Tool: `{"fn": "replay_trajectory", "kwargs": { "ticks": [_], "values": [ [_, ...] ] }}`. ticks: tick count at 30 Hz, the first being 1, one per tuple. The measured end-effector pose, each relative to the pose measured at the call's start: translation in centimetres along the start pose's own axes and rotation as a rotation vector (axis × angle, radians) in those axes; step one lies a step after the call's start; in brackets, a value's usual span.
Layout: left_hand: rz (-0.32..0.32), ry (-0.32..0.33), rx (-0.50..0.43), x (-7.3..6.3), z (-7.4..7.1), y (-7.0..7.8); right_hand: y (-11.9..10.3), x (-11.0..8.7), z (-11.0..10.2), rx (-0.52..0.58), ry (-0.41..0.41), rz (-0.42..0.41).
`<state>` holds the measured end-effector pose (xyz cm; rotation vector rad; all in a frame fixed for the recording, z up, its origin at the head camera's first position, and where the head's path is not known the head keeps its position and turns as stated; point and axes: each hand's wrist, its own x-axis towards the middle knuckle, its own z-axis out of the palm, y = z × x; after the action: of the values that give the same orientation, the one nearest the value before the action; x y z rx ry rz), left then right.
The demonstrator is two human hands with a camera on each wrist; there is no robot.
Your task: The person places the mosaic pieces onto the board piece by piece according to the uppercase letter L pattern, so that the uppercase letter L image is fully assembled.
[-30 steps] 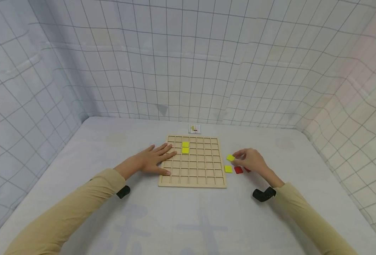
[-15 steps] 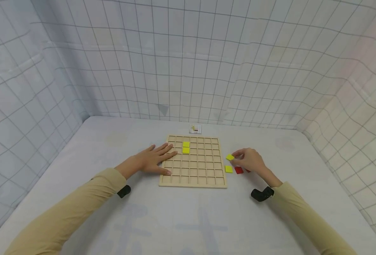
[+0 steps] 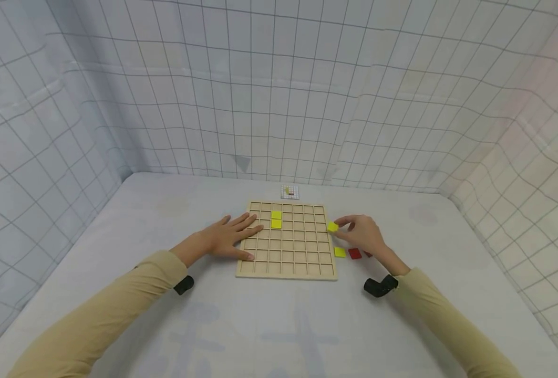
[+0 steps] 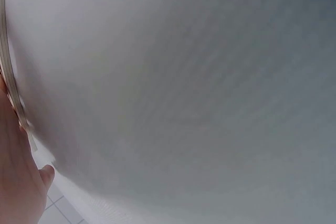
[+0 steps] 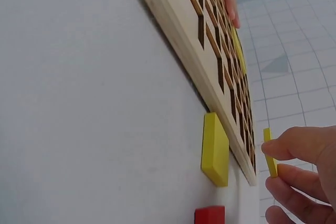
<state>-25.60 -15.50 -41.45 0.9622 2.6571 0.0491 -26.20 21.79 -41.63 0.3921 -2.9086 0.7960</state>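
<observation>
1. Head view: On the tabletop, the left hand lies flat over the left edge of the wooden board, its grip wide, fingers spread. The right hand has a narrow grip, pinching the held tile, a yellow square, by the board's right rim. Two yellow tiles fill adjoining cells in the far left part. Right of the board are a loose yellow tile, a red tile and another red piece, mostly hidden by the right hand. A small grid card lies beyond the far edge.
2. Left wrist view: Part of the left hand shows beside the board's edge.
3. Right wrist view: Thumb and fingers pinch the held tile, tilted on edge.
</observation>
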Motion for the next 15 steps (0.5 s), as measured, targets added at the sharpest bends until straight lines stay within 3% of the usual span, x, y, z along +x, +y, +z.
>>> {"fn": "replay_trajectory", "kwargs": {
  "ticks": [15],
  "values": [
    [0.0, -0.009, -0.007, -0.1, 0.2, -0.3, -4.1, 1.7, 2.0, 0.09, -0.051, -0.091]
  ]
}}
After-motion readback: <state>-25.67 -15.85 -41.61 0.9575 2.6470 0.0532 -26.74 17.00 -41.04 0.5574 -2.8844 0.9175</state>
